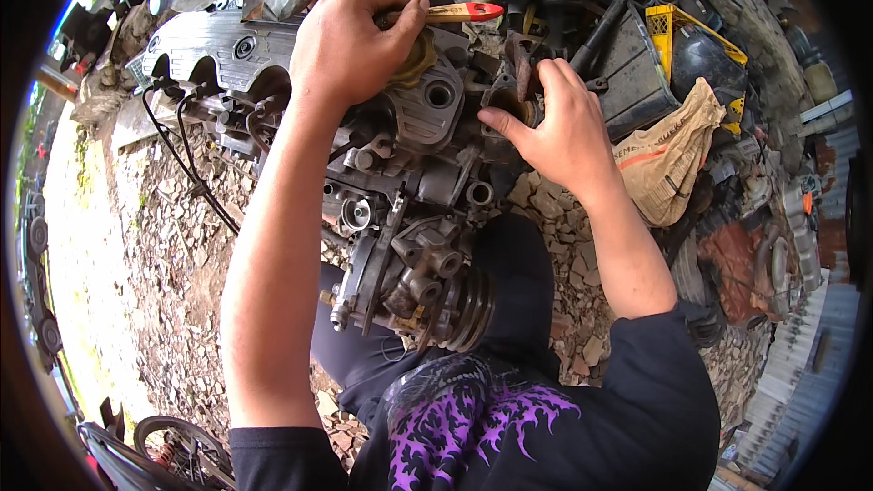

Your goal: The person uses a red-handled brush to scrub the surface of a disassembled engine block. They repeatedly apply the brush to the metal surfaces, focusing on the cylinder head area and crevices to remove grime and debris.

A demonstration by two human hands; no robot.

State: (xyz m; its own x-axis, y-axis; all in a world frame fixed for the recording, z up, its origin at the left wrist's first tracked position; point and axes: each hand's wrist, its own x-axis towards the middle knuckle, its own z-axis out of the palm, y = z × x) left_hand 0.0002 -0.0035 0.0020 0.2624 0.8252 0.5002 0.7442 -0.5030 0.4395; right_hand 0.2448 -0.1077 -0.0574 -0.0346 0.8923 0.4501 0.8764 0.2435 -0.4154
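My left hand [344, 48] is closed around a paintbrush with a wooden handle [453, 12] and a red end that points right; its bristles are hidden. Below that hand lies a ribbed metal valve cover [423, 123] with a yellowish oil filler cap [417, 61], on a large engine. Spread at the engine's right end is my right hand [569, 126], thumb and fingers about a metal housing with a round opening [522, 109]; whether it grips the housing cannot be told. A rusty metal piece [522, 68] stands beside its fingers. Pulleys [470, 314] stick out towards my lap.
Black cables [198, 181] hang from the engine's left side. Broken stone [184, 245] covers the ground. To the right are a brown paper sack [672, 153], a yellow crate [696, 31] and piled metal parts. A motorcycle wheel [184, 450] shows at lower left.
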